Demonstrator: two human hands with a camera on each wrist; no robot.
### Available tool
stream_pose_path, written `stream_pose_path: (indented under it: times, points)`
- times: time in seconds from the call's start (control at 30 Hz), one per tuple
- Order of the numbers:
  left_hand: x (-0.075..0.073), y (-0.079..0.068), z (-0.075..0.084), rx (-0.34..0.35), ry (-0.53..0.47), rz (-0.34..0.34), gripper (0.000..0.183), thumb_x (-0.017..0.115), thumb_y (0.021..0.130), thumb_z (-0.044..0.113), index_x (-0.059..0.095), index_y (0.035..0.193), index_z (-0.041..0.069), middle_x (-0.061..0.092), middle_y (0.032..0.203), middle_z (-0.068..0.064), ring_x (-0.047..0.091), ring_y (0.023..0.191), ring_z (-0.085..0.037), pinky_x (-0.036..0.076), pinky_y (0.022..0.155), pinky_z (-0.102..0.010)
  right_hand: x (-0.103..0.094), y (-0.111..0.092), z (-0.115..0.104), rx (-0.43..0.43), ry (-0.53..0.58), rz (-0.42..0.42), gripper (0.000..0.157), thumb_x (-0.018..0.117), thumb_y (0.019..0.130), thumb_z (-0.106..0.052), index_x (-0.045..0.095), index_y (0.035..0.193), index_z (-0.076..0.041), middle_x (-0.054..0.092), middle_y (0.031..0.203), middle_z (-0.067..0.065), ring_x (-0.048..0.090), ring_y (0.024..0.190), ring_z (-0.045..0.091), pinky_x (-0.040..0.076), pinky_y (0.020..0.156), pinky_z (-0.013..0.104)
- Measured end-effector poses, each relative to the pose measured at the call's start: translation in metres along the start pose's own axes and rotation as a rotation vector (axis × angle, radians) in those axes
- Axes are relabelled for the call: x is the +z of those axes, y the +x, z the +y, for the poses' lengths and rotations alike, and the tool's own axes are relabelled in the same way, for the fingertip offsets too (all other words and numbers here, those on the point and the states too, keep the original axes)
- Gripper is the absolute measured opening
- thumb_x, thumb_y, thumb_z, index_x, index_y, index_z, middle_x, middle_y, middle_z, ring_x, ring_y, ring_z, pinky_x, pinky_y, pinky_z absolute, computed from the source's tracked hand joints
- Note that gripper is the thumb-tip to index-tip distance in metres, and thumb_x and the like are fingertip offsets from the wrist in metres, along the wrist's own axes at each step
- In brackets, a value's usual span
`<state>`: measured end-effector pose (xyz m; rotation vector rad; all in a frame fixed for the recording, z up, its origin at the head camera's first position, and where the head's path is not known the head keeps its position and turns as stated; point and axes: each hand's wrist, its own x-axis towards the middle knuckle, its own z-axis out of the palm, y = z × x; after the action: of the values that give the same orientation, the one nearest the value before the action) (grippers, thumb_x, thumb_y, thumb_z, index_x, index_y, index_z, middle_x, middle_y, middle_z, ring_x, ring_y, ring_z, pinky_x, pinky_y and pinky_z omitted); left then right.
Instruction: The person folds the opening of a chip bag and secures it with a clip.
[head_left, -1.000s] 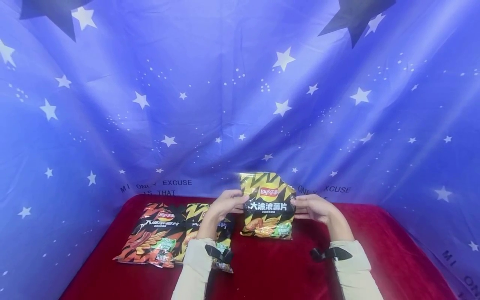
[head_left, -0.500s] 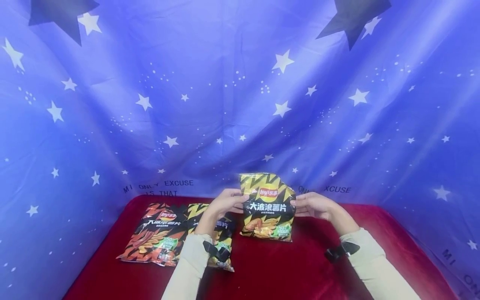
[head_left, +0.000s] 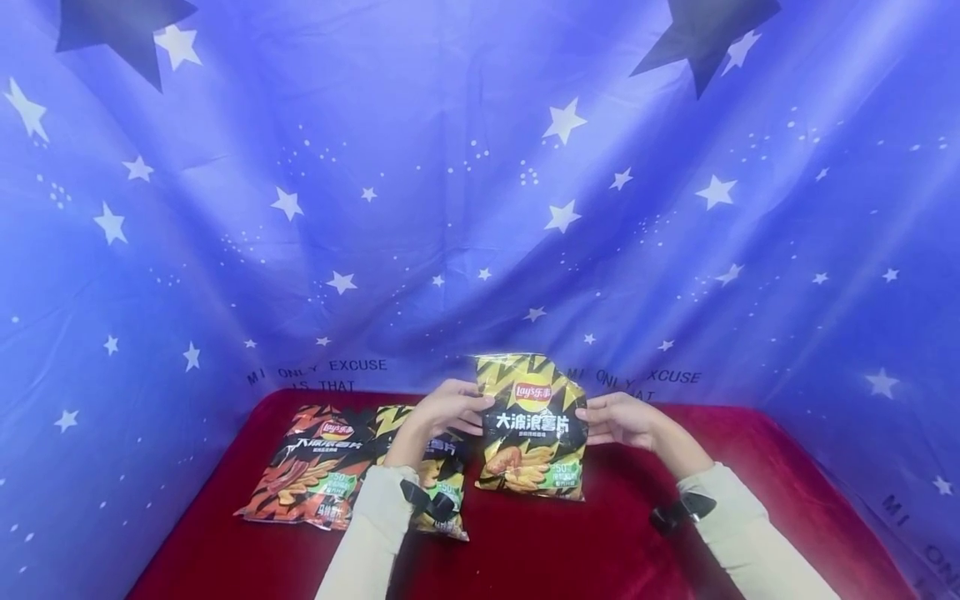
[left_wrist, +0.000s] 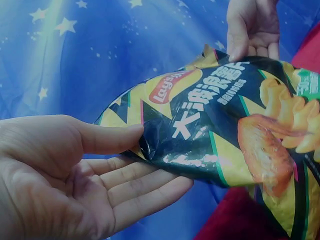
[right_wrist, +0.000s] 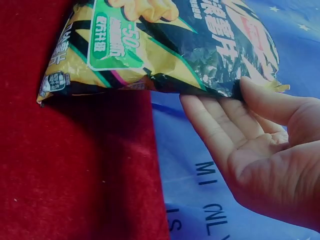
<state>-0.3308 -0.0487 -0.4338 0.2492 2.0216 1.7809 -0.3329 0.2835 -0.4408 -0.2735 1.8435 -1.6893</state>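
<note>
Two grasping chip bag [head_left: 532,429]: left hand [head_left: 442,412], right hand [head_left: 624,419] | head only: orange bag [head_left: 307,468], half-hidden, seemingly yellow bag [head_left: 448,468]

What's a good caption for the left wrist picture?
Left hand and right hand hold a chip bag before starry blue cloth.

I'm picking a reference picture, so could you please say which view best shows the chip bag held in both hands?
The head view, because the held chip bag fits fully in frame. The left wrist view shows its front closer, cropped at the right and bottom; the right wrist view crops it at the top.
</note>
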Motion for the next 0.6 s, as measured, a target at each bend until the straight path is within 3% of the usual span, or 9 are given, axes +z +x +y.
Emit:
stream_pose_path:
  times: [0.13, 0.33, 0.4, 0.43, 0.53, 0.6]
  points:
    - [-0.002, 0.001, -0.005, -0.025, -0.007, -0.015, 0.019, 0.063, 0.1, 0.012, 0.054, 0.083, 0.01, 0.062, 0.083, -0.002, 0.071, 0.077, -0.018, 0.061, 0.087, -0.047, 0.002, 0.003, 0.005, 0.006, 0.003, 0.023, 0.026, 0.056, 0.103, -0.011, 0.066, 0.125, 0.0, 0.077, 0.105, 0.003, 0.074, 0.099, 0.02, 0.058, 0.097, 0.041]
    - [-0.003, 0.002, -0.007, 0.0, 0.023, -0.014, 0.022, 0.064, 0.099, 0.012, 0.05, 0.082, 0.008, 0.061, 0.085, -0.005, 0.073, 0.086, -0.023, 0.06, 0.092, -0.049, 0.003, 0.003, 0.006, -0.019, -0.019, 0.054, 0.034, 0.058, 0.103, -0.013, 0.061, 0.132, 0.003, 0.077, 0.108, 0.002, 0.073, 0.102, 0.019, 0.055, 0.102, 0.042]
    - [-0.003, 0.002, -0.005, 0.018, 0.047, 0.005, 0.016, 0.066, 0.098, 0.013, 0.057, 0.095, 0.0, 0.067, 0.097, -0.014, 0.073, 0.096, -0.031, 0.058, 0.094, -0.05, 0.004, 0.003, 0.005, -0.038, -0.03, 0.063, 0.036, 0.058, 0.103, -0.013, 0.059, 0.134, 0.005, 0.077, 0.11, 0.002, 0.073, 0.104, 0.018, 0.054, 0.103, 0.043]
    - [-0.003, 0.001, -0.003, 0.025, 0.055, 0.023, 0.022, 0.067, 0.097, 0.013, 0.058, 0.107, -0.004, 0.067, 0.107, -0.018, 0.072, 0.103, -0.034, 0.057, 0.097, -0.05, 0.005, 0.003, 0.003, -0.045, -0.032, 0.073, 0.037, 0.058, 0.103, -0.013, 0.058, 0.134, 0.005, 0.077, 0.11, 0.001, 0.073, 0.104, 0.018, 0.054, 0.103, 0.043]
    - [0.0, 0.0, 0.006, 0.07, 0.124, 0.113, 0.064, 0.074, 0.093, 0.02, 0.045, 0.142, -0.008, 0.057, 0.138, -0.029, 0.061, 0.124, -0.043, 0.051, 0.106, -0.053, 0.007, 0.003, 0.0, -0.068, -0.037, 0.098, 0.038, 0.059, 0.102, -0.014, 0.058, 0.135, 0.006, 0.077, 0.11, 0.0, 0.073, 0.103, 0.017, 0.055, 0.102, 0.042]
    - [0.004, -0.002, 0.015, 0.107, 0.185, 0.197, 0.082, 0.078, 0.089, 0.025, 0.035, 0.152, -0.005, 0.046, 0.15, -0.03, 0.051, 0.136, -0.045, 0.044, 0.112, -0.057, 0.008, 0.004, -0.003, -0.083, -0.043, 0.119, 0.039, 0.06, 0.102, -0.015, 0.058, 0.135, 0.006, 0.077, 0.109, 0.0, 0.073, 0.102, 0.017, 0.055, 0.102, 0.042]
